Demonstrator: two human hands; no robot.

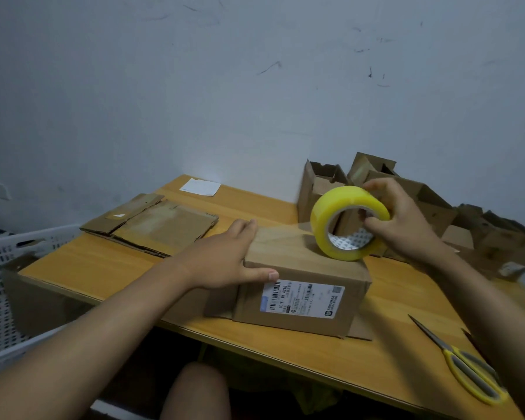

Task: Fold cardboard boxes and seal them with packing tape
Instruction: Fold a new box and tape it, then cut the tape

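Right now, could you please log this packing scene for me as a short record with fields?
surface: wooden table
box in work: cardboard box, closed on top, shipping label on its near side
left hand: rests flat on the box's left top edge, steadying it
right hand: grip on the tape roll, thumb inside the core
tape roll: yellow, on edge on the box top
scissors: on the table, near right, untouched
flattened cardboard: stacked far left
folded boxes: piled far right

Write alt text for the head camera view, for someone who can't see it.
A person's left hand steadies a cardboard box on a wooden table while the right hand holds a yellow tape roll on top. Scissors lie at the right.
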